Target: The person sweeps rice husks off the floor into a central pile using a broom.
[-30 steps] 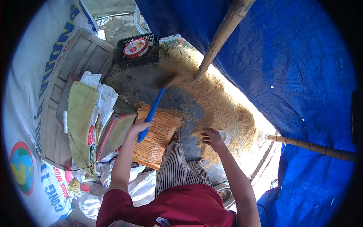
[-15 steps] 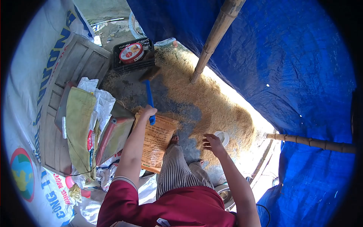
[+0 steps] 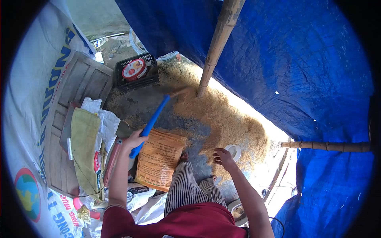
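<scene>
My left hand (image 3: 137, 139) is closed round the handle of a blue-handled brush (image 3: 154, 118). The brown brush head, blurred, points away from me at the edge of the tan grain or husks (image 3: 222, 115) spread on the floor. Empty, its fingers apart and slightly bent, my right hand (image 3: 224, 158) hovers beside a white bowl (image 3: 234, 150) at the near side of the pile. An orange-brown printed sack (image 3: 158, 158) lies flat by my foot, below the brush handle.
A black crate (image 3: 137, 84) holding a round red-and-white tub (image 3: 134, 70) stands ahead. One bamboo pole (image 3: 218, 51) rises beside the blue tarp (image 3: 285, 67); another bamboo pole (image 3: 329, 146) juts from the right. Folded sacks (image 3: 85, 146) lean at left by a wooden panel (image 3: 59, 154).
The brush head has swung right, from near the crate toward the grain, and my left hand has moved back and left with the handle. My right hand has barely moved.
</scene>
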### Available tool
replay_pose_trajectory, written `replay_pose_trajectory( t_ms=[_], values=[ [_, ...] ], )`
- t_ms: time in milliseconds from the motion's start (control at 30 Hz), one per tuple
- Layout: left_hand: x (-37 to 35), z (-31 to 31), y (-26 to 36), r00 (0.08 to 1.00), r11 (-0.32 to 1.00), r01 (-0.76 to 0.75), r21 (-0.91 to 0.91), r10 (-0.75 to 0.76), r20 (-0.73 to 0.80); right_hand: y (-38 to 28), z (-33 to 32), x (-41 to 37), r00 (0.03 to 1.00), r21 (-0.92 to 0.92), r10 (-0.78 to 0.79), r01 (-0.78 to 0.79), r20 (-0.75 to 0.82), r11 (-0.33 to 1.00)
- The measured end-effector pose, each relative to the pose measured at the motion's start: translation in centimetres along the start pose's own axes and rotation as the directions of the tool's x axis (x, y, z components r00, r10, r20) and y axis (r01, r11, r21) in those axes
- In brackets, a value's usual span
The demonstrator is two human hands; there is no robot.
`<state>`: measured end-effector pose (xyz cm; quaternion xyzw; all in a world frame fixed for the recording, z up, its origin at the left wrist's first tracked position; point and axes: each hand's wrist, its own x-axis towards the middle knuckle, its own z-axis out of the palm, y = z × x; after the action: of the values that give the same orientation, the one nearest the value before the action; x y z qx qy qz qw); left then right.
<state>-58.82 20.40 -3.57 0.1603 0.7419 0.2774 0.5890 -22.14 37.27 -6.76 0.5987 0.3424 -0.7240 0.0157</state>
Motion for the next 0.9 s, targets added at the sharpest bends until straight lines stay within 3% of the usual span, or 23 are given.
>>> replay_pose_trajectory(
  t_ms=[33, 100, 167, 300, 367, 400, 433, 500, 600, 667, 733, 800, 900],
  values=[
    [2.6, 0.6, -0.3, 0.997, 0.998, -0.064, -0.019, 0.063, -0.043, -0.3, 0.3, 0.0, 1.0, -0.003, 0.0, 0.0, -0.003, 1.0],
    [8.4, 1.7, 0.8, 0.992, 0.997, -0.058, -0.06, 0.051, -0.114, -0.8, 1.0, -0.2, 1.0, -0.021, -0.002, 0.002, -0.015, 1.0],
    [15.6, 2.1, 1.1, 0.987, 0.95, -0.097, -0.295, 0.054, -0.15, -0.8, 1.5, -0.1, 1.0, -0.069, 0.001, -0.003, -0.026, 0.998],
    [23.7, 1.9, 7.1, 0.986, 0.917, -0.079, -0.392, 0.012, -0.169, 0.9, 1.0, -0.3, 0.999, -0.056, 0.011, -0.013, -0.041, 0.998],
    [25.4, 2.2, 9.2, 0.976, 0.989, 0.042, -0.144, -0.071, -0.208, 1.6, 0.5, -1.3, 1.0, -0.018, 0.007, -0.007, -0.023, 1.0],
    [26.2, 2.9, 9.5, 0.978, 0.988, 0.038, -0.15, -0.067, -0.197, 1.7, 0.2, -1.8, 1.0, 0.011, 0.013, -0.012, -0.02, 1.0],
    [26.9, 3.7, 9.6, 0.981, 0.98, 0.089, 0.175, -0.056, -0.186, 1.7, -0.3, -2.0, 0.999, 0.017, 0.024, -0.023, -0.034, 1.0],
    [27.6, 5.5, 8.3, 0.985, 0.715, 0.117, 0.69, 0.005, -0.173, 2.2, -1.1, -2.2, 0.997, 0.051, 0.043, -0.04, -0.057, 0.998],
    [23.1, 7.7, 7.1, 0.99, 0.655, 0.137, 0.743, -0.087, -0.107, 2.4, -1.9, -2.2, 0.995, 0.049, 0.072, -0.069, -0.063, 0.996],
    [18.1, 5.4, 6.9, 0.995, 0.782, 0.092, 0.616, -0.101, -0.02, 2.6, -2.0, -1.7, 0.993, 0.038, 0.078, -0.074, -0.09, 0.997],
    [12.3, 1.2, 6.1, 0.997, 0.945, 0.047, 0.323, -0.064, 0.041, 3.1, -1.5, -1.4, 0.991, 0.04, 0.103, -0.099, -0.089, 0.994],
    [7.6, -1.5, 6.3, 0.996, 0.978, 0.057, 0.203, -0.07, 0.059, 3.9, -1.0, -0.7, 0.992, -0.021, 0.115, -0.116, -0.059, 0.993],
    [6.6, -2.0, 6.8, 1.0, 0.986, 0.0, 0.169, -0.001, 0.001, 4.6, 0.2, -0.1, 0.988, -0.055, 0.146, -0.149, -0.055, 0.987]
  ],
)
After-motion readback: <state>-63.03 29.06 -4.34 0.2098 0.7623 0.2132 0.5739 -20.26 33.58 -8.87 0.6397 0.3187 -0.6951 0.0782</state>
